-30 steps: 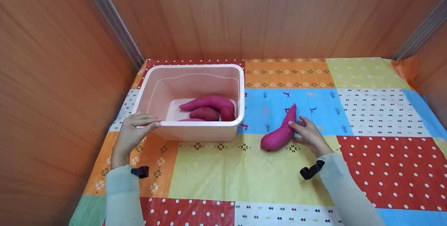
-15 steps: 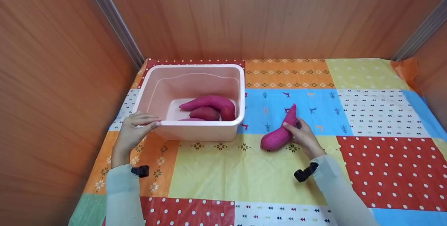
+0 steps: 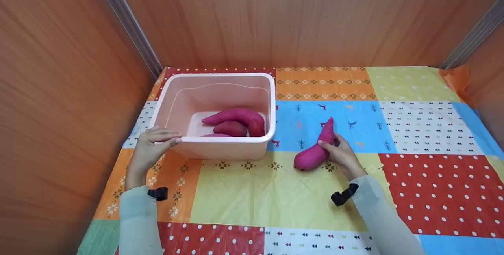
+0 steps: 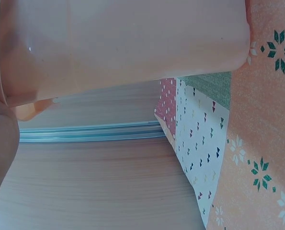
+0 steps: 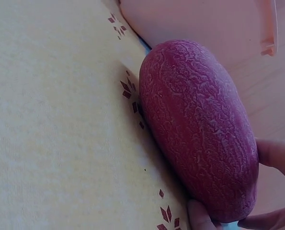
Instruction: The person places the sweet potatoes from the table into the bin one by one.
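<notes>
A curved magenta sweet potato (image 3: 311, 158) lies on the cloth to the right of a pale pink plastic tub (image 3: 224, 148). My right hand (image 3: 343, 155) holds it near its narrow end, thumb on the near side and fingers round the far side. The right wrist view shows the wrinkled skin of this sweet potato (image 5: 195, 120) close up, with fingertips about its lower end. My left hand (image 3: 151, 148) grips the tub's front left corner by the rim. Inside the tub lie several more sweet potatoes (image 3: 238, 115), one mostly hidden behind the front wall.
A patchwork-patterned cloth (image 3: 244, 200) covers the table. Wood-grain panels (image 3: 295, 18) rise at the back and both sides. An orange piece of cloth (image 3: 458, 79) bunches up at the far right corner.
My right hand has moved slightly left and tightened from a light touch to a hold round the sweet potato. The sweet potato, tub and left hand stay in place.
</notes>
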`<state>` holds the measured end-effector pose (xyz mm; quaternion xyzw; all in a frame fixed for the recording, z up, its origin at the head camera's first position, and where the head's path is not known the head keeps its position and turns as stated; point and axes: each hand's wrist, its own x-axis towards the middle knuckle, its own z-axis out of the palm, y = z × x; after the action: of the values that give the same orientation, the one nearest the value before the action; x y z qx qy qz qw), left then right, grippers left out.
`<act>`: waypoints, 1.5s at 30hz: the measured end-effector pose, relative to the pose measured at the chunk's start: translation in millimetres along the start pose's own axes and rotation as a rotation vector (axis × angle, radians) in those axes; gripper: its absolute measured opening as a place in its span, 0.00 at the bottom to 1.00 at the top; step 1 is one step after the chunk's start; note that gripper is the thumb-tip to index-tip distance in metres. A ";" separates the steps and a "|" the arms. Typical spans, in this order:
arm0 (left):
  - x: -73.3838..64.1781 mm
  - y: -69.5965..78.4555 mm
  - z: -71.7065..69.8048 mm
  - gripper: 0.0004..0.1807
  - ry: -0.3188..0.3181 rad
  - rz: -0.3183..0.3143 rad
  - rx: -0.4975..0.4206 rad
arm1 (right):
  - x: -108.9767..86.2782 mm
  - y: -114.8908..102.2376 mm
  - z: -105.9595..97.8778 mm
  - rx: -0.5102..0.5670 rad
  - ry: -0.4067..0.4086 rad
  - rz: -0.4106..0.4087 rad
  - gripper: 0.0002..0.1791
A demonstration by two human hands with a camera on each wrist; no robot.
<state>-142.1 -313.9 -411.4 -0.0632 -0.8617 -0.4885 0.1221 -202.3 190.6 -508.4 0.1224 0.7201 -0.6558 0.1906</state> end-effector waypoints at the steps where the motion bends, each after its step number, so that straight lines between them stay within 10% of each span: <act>1: -0.1 0.0 0.0 0.10 -0.001 -0.005 -0.001 | -0.2 0.0 -0.4 0.007 -0.001 0.000 0.50; 45: 0.9 -2.3 -2.3 0.13 -0.029 -0.032 -0.027 | -3.6 -11.2 -19.1 0.123 -0.126 0.033 0.49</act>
<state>-143.2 -317.1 -411.9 -0.0583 -0.8576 -0.5010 0.1010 -206.0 208.6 -495.5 0.1040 0.6631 -0.7019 0.2385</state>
